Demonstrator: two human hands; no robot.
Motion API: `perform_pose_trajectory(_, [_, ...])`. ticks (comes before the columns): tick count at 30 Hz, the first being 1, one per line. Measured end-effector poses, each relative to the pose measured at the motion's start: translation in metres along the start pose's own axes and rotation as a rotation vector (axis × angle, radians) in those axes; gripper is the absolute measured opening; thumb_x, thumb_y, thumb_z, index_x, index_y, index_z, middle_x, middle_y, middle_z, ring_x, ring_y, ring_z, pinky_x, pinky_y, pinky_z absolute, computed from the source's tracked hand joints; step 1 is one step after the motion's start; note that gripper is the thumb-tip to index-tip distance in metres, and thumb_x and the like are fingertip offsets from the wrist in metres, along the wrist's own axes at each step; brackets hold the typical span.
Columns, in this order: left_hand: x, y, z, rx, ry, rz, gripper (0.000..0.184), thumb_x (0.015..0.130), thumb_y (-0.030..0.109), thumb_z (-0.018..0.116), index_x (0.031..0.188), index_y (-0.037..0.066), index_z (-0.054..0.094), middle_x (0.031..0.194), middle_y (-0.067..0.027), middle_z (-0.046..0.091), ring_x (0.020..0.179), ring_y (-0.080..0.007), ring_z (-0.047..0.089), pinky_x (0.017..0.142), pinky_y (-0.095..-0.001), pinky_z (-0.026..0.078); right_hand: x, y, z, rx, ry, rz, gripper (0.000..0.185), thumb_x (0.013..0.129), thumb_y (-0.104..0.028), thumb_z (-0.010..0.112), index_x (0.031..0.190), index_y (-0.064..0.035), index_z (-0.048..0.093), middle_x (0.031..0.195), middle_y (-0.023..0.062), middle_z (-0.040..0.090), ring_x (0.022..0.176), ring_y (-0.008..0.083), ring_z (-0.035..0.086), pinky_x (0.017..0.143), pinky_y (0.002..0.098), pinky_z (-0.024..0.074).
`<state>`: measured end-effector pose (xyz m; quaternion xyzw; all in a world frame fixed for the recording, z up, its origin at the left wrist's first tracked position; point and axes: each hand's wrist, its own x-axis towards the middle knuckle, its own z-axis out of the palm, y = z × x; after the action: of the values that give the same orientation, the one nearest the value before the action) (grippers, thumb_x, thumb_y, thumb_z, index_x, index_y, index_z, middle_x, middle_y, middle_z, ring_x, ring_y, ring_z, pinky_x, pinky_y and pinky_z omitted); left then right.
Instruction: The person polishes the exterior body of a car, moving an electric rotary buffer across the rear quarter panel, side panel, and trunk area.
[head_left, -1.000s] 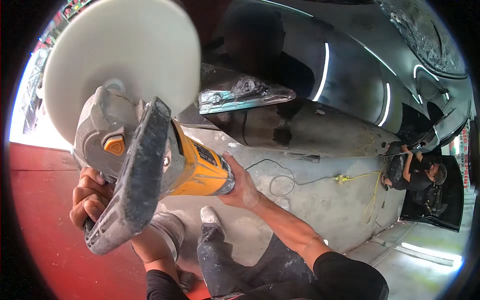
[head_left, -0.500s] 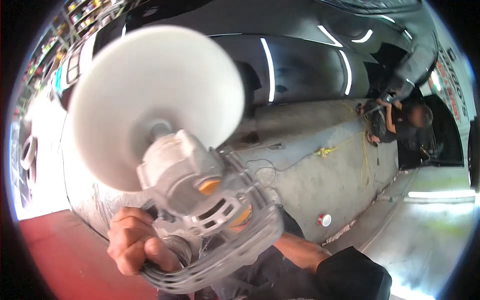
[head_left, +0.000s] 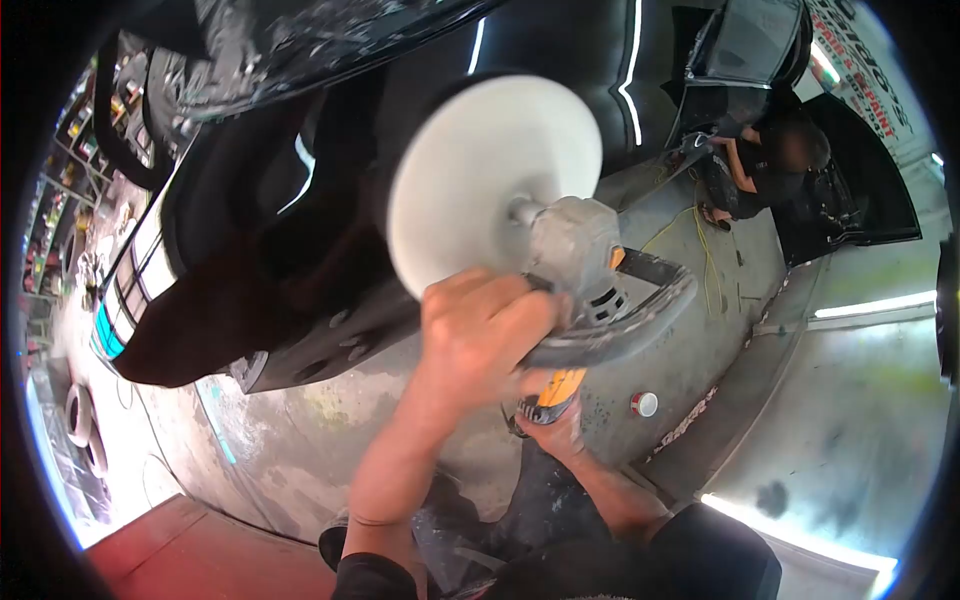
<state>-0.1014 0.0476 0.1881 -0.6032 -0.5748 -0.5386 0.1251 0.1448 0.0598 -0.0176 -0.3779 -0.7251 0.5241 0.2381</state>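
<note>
A polisher (head_left: 575, 245) with a large round white pad (head_left: 480, 190) is held out in front of me. My left hand (head_left: 485, 325) is closed round the polisher's loop handle, near the head. Lower down, my right hand (head_left: 558, 428) wraps the yellow and black body grip. The pad's face is turned toward the glossy black car (head_left: 350, 200); I cannot tell whether it touches the panel. Its surface looks smooth and slightly blurred. The fingers of my right hand are partly hidden by the grip.
Another person (head_left: 765, 165) crouches at the far right beside the car and a detached-looking black panel (head_left: 870, 190). A yellow cord (head_left: 708, 250) lies on the floor, with a red and white can (head_left: 644, 404) nearer. Clear plastic sheeting (head_left: 290, 50) covers part of the car.
The polisher has moved away from my face, to the right, and its pad now tilts toward the car. My left hand has risen with the handle. My view has shifted along the car.
</note>
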Motion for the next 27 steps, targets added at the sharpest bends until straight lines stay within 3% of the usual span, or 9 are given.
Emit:
perform_pose_trajectory(6, [0.053, 0.001, 0.067, -0.088, -0.056, -0.072, 0.013, 0.060, 0.003, 0.070, 0.069, 0.006, 0.061, 0.063, -0.0099, 0.060, 0.051, -0.0300, 0.056, 0.050, -0.0365, 0.045, 0.021, -0.007, -0.043, 0.283, 0.103, 0.159, 0.081, 0.060, -0.007, 0.087, 0.129, -0.0008, 0.044, 0.113, 0.0106, 0.060, 0.103, 0.0203, 0.060, 0.090, 0.0375, 0.0505])
perform_pose_trajectory(12, [0.093, 0.011, 0.060, -0.082, 0.037, -0.189, 0.016, 0.059, 0.002, 0.067, 0.075, 0.004, 0.068, 0.071, -0.0149, 0.067, 0.064, -0.0314, 0.068, 0.059, -0.0343, 0.053, 0.047, -0.056, -0.090, 0.115, 0.094, 0.164, 0.082, 0.063, -0.010, 0.084, 0.133, -0.0019, 0.041, 0.115, 0.0129, 0.062, 0.107, 0.0225, 0.062, 0.093, 0.0384, 0.0495])
perform_pose_trajectory(13, [0.106, 0.012, 0.059, -0.079, 0.090, -0.157, 0.009, 0.062, 0.002, 0.067, 0.070, 0.001, 0.063, 0.066, -0.0151, 0.063, 0.058, -0.0316, 0.065, 0.054, -0.0338, 0.050, 0.054, -0.067, -0.097, 0.079, 0.080, 0.149, 0.084, 0.063, -0.012, 0.083, 0.135, -0.0018, 0.040, 0.117, 0.0143, 0.062, 0.109, 0.0237, 0.062, 0.094, 0.0386, 0.0491])
perform_pose_trajectory(15, [0.130, 0.014, 0.057, -0.018, 0.037, -0.217, 0.012, 0.064, 0.003, 0.068, 0.068, 0.001, 0.057, 0.062, -0.0155, 0.058, 0.053, -0.0318, 0.058, 0.051, -0.0343, 0.045, 0.068, -0.090, -0.110, 0.042, 0.060, 0.122, 0.086, 0.064, -0.014, 0.082, 0.137, -0.0018, 0.039, 0.118, 0.0156, 0.062, 0.111, 0.0250, 0.062, 0.095, 0.0388, 0.0487])
perform_pose_trajectory(18, [0.171, 0.021, 0.069, 0.014, 0.053, -0.111, 0.018, 0.066, 0.004, 0.070, 0.067, 0.000, 0.052, 0.059, -0.0156, 0.054, 0.050, -0.0313, 0.053, 0.050, -0.0346, 0.042, 0.092, -0.113, -0.131, 0.069, 0.048, 0.111, 0.086, 0.063, -0.013, 0.082, 0.137, -0.0018, 0.039, 0.117, 0.0149, 0.062, 0.110, 0.0247, 0.062, 0.094, 0.0382, 0.0487])
perform_pose_trajectory(21, [0.210, 0.027, 0.092, 0.016, 0.041, -0.121, 0.018, 0.065, 0.003, 0.070, 0.068, 0.000, 0.053, 0.057, -0.0156, 0.051, 0.049, -0.0300, 0.051, 0.050, -0.0336, 0.042, 0.120, -0.123, -0.159, 0.137, 0.036, 0.114, 0.085, 0.062, -0.011, 0.081, 0.136, -0.0015, 0.040, 0.115, 0.0131, 0.062, 0.108, 0.0235, 0.062, 0.093, 0.0370, 0.0487])
perform_pose_trajectory(27, [0.305, 0.041, 0.144, 0.038, 0.104, -0.127, 0.016, 0.067, 0.002, 0.071, 0.070, -0.002, 0.056, 0.056, -0.0152, 0.051, 0.048, -0.0198, 0.049, 0.051, -0.0313, 0.042, 0.200, -0.163, -0.247, 0.220, 0.041, -0.096, 0.080, 0.061, -0.004, 0.079, 0.133, -0.0013, 0.043, 0.111, 0.0109, 0.063, 0.103, 0.0207, 0.062, 0.091, 0.0348, 0.0491])
